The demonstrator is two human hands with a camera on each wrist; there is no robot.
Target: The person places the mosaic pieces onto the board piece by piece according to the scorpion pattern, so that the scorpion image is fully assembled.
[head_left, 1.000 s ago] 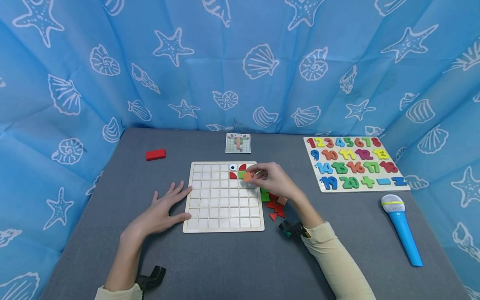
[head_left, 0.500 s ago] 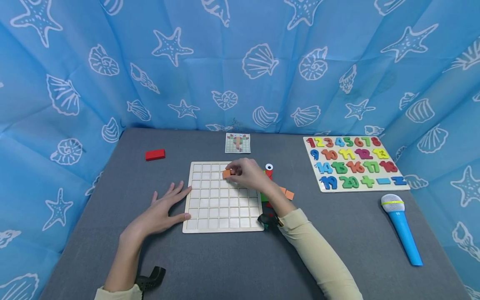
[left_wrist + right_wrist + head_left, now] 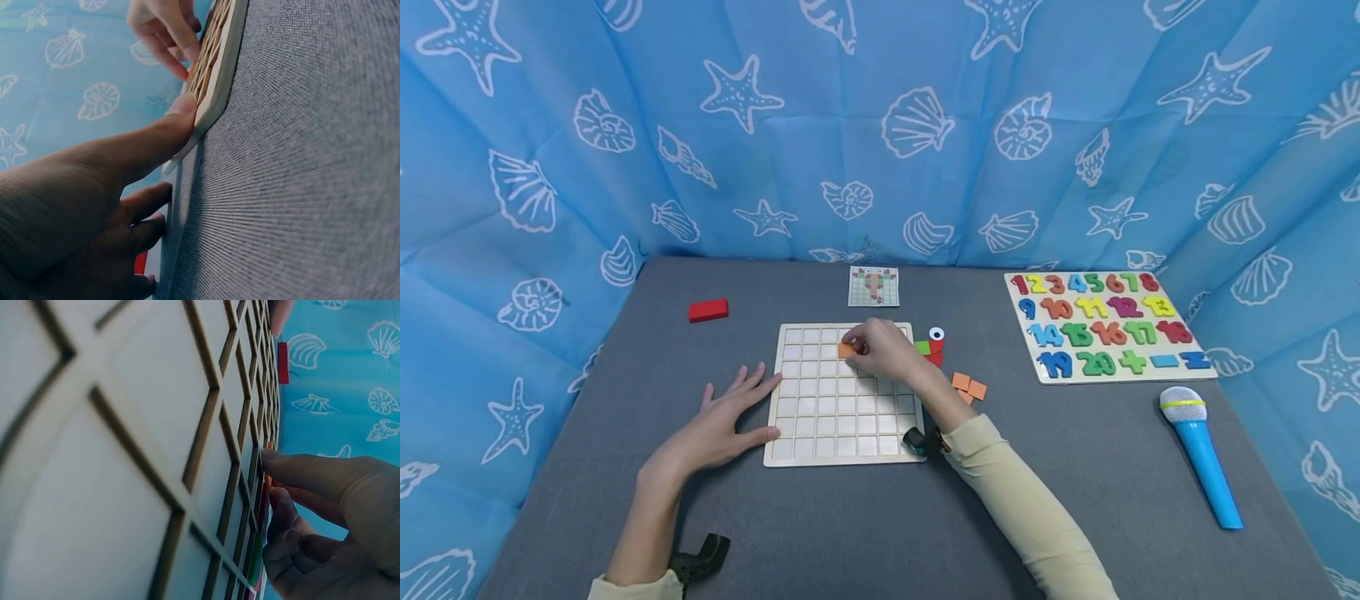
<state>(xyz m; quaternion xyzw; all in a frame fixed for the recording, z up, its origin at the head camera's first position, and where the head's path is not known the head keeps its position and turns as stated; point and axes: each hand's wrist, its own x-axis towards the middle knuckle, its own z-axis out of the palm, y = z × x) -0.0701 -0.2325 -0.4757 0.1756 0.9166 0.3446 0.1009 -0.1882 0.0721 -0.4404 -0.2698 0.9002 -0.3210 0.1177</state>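
A pale wooden grid board lies on the table. My right hand reaches over its upper part and pinches an orange square tile at a cell in the second row from the far edge. That hand hides the neighbouring cells; a green tile and a red one show beside its fingers in the right wrist view. At the board's left edge my left hand rests with fingers spread, its thumb touching the frame. Right of the board are several loose orange tiles, red pieces and an eye tile.
Behind the board lies a small printed pattern card. A red block sits at the far left. To the right are a number puzzle board and a blue toy microphone. A blue shell-print curtain hangs behind.
My right hand has carried the orange tile leftward across the board, from near its right edge to a cell in the second row. My left hand stays in place.
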